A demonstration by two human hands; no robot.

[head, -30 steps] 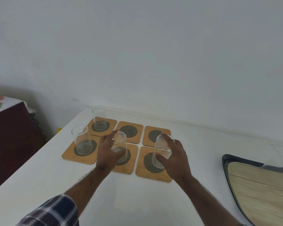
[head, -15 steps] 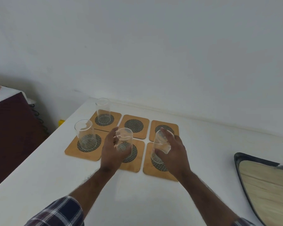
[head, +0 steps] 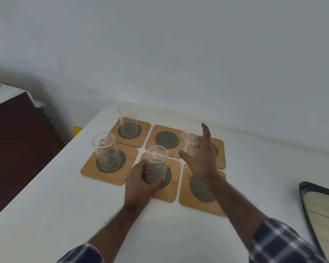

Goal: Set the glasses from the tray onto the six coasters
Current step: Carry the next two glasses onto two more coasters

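Six wooden coasters with dark mesh discs lie in two rows of three on the white table [head: 55,215]. One clear glass [head: 128,120] stands on the back left coaster [head: 142,141], another glass [head: 105,151] on the front left coaster [head: 89,170]. My left hand [head: 139,185] grips a third glass [head: 156,164] low on the front middle coaster [head: 172,194]. My right hand [head: 201,160] holds a fourth glass [head: 189,144], tilted, between thumb and outstretched fingers, over the gap between the back middle coaster [head: 166,140] and back right coaster [head: 220,158]. The front right coaster [head: 199,190] is bare.
The dark-rimmed tray [head: 305,198] with a wooden floor sits at the right edge, mostly out of frame. A dark maroon cabinet [head: 17,145] stands left of the table's edge, with a small yellow object [head: 78,130] beside it. A white wall runs close behind the coasters.
My right hand has carried its glass from over the front right coaster back toward the rear row. My left hand has lowered its glass onto the front middle coaster.
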